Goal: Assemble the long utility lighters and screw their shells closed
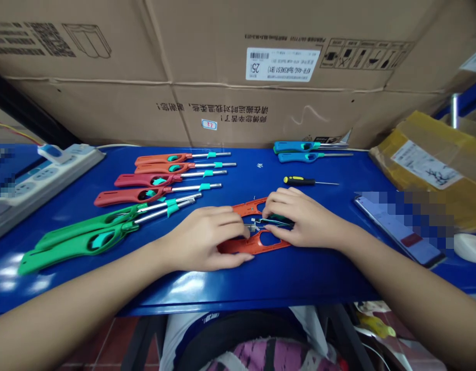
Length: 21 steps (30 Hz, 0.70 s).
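Two orange halves of a lighter casing lie on the table between my hands, the far casing half (246, 208) partly covered by my fingers. My left hand (212, 239) closes around the left end of the near casing half (266, 241), thumb along its front edge. A small clear part (251, 226) shows beside its fingertips. My right hand (303, 219) is bent over the right end of the halves, closed on dark green inner lighter parts (278, 221) with a thin wire. Its fingers hide much of these parts.
Red, orange and green lighters (133, 196) lie in a row at left, beside a power strip (48, 175). Blue lighters (299, 156) and a yellow-black screwdriver (299, 181) lie behind my right hand. At right are a phone (396, 229), a tape roll (470, 247) and a taped package (427, 154).
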Available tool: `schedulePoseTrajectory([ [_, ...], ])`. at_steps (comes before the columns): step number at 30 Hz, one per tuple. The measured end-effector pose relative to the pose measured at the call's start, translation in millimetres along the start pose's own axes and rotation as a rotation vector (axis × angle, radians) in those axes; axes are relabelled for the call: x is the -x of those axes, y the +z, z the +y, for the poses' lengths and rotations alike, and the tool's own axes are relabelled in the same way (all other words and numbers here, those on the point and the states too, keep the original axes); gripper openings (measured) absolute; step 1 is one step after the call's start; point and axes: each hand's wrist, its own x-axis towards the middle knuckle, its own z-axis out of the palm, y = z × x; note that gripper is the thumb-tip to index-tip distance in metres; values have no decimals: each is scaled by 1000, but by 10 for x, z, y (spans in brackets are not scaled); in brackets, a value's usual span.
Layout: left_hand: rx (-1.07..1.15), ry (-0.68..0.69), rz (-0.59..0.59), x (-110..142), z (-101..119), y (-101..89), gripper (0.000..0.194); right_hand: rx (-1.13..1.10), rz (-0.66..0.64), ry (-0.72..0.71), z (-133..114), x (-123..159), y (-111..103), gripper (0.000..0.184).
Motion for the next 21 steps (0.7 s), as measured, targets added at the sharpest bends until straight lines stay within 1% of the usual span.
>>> schedulePoseTrajectory([
  [2, 8, -102, 35, -15, 2, 13, 23, -8, -19, 19, -3, -5, 18, 8],
  [4, 4, -185, 37, -27, -13, 38, 20, -24, -30, 32, -9, -17, 43, 7],
  [7, 45, -254, 31, -37, -54, 83, 17, -23, -54, 22, -34, -34, 75, 7],
  [11, 84, -255, 38, -50, -69, 108, 14, 11, -68, 10, -86, -41, 98, 10],
  [15, 25, -262, -10, -56, -34, 103, 15, 48, -64, -18, -116, -44, 114, 12],
  [18, -6, -276, -4, -43, -26, 104, 15, 63, 0, -9, -126, -51, 118, 16],
  [21, 3, -248, 58, -27, -44, 107, 16, 31, 98, 30, -137, -56, 123, 17],
])
